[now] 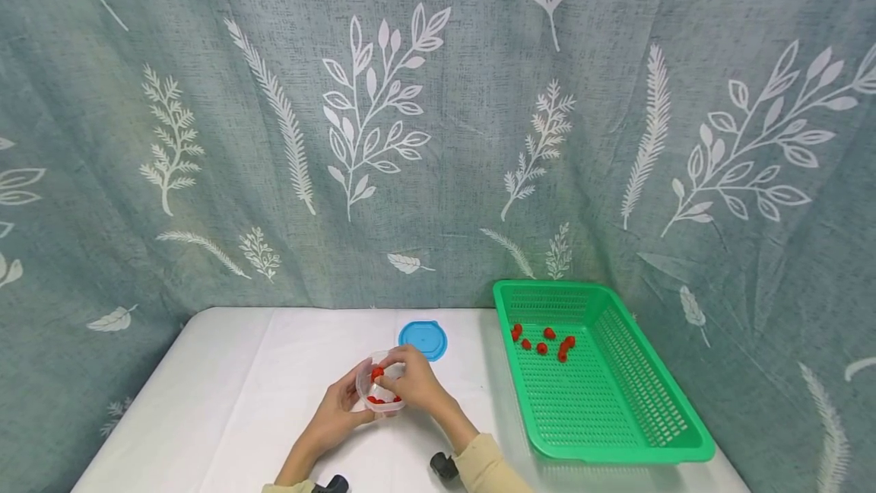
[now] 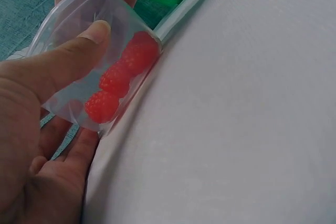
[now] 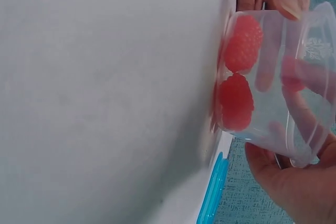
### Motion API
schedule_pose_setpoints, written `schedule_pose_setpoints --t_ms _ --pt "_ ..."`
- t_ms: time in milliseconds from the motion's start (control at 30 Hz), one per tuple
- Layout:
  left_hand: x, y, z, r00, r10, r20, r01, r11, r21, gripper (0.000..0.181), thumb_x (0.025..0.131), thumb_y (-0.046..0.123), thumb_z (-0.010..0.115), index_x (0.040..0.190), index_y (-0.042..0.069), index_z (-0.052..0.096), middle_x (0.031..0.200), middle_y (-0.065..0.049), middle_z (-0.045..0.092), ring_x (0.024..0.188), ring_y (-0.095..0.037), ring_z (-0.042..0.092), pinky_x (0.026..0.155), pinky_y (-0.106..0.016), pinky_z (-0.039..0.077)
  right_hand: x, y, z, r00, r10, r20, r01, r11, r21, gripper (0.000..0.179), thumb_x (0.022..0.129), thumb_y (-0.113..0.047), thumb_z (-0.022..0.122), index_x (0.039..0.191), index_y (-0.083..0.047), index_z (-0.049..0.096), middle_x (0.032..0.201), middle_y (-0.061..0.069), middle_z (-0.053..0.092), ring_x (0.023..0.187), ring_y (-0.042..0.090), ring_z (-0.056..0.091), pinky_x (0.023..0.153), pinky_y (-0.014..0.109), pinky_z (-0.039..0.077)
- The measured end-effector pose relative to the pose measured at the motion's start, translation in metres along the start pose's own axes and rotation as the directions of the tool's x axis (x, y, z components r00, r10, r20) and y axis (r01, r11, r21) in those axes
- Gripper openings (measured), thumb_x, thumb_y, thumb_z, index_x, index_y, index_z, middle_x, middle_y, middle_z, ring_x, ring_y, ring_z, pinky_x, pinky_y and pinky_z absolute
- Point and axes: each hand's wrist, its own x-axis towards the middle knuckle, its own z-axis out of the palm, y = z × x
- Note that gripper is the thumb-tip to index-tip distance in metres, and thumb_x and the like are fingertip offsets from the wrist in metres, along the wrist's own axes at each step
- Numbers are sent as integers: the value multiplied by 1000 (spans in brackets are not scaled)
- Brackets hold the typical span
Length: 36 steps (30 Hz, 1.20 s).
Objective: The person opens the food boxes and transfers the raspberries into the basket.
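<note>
A clear plastic tub (image 1: 365,386) stands on the white table, with several red raspberries (image 2: 114,80) lying on its bottom. My left hand (image 1: 337,411) grips it from the side, the thumb along the near wall and the fingers around the far side. My right hand (image 1: 419,383) reaches in over the rim, and its fingertips pinch one raspberry (image 1: 377,373) inside the tub, above the others. Through the tub's wall (image 3: 270,124) the right wrist view shows this berry as a blurred red patch between the fingers.
A round blue lid (image 1: 423,339) lies on the table (image 1: 274,371) just behind the tub. To the right stands a green plastic basket (image 1: 616,402) with several raspberries (image 1: 542,348) toward its back left. A patterned curtain (image 1: 438,135) hangs behind the table.
</note>
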Motion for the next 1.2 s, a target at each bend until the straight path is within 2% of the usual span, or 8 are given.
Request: schedule_pose_setpoints --t_ms 100,300,567,733,900,1033,1200 --pt "0 -1 0 1000 -7 -5 7 1000 6 97 79 3 85 158 1 30 162 -17 35 151 -32 31 116 -18 35 0 0 -3 1000 -4 -27 5 1000 24 17 86 -9 79 100 -2 78 127 21 65 124 41 57 107 62 47" --pt "-1 0 -1 1000 7 -3 -7 1000 28 94 81 5 83 159 1 29 163 -18 34 151 -33 29 122 -35 32 -2 -1 -11 996 -11 -83 21 993 118 19 89 -11 75 104 0 78 132 24 64 129 42 55 109 63 46" --pt "-1 1 -1 1000 -10 -20 11 999 49 95 79 3 84 158 1 31 157 -21 43 149 -36 34 121 -35 33 -13 -4 -19 986 -3 -168 42 972 233 20 84 -11 82 103 -7 79 122 15 72 123 34 62 109 61 46" --pt "-1 1 0 999 -33 -22 34 998 45 95 79 3 84 158 4 32 157 -22 43 150 -37 34 121 -38 32 -22 -8 -25 987 24 -157 20 961 275 19 82 -12 84 100 -11 78 114 8 75 118 28 64 111 57 47" --pt "-1 1 1 1000 -16 -16 17 999 48 94 80 5 84 158 2 31 157 -22 42 150 -36 33 121 -39 32 -30 -9 -31 993 26 -116 12 949 314 20 83 -11 83 103 -10 78 109 4 77 116 22 65 111 50 49" --pt "-1 0 1 1000 -3 -10 4 999 32 93 80 0 82 158 1 31 159 -22 39 150 -36 32 121 -35 32 -37 -8 -35 996 22 -90 11 935 356 22 83 -8 83 104 -7 77 105 5 77 108 17 69 108 42 53" --pt "0 1 1 1000 -16 -18 16 1000 7 94 79 -2 82 158 3 32 160 -21 38 150 -35 33 121 -32 34 -44 -10 -39 995 18 -95 24 906 422 23 82 -1 82 104 -2 75 105 13 75 103 18 69 104 47 55"
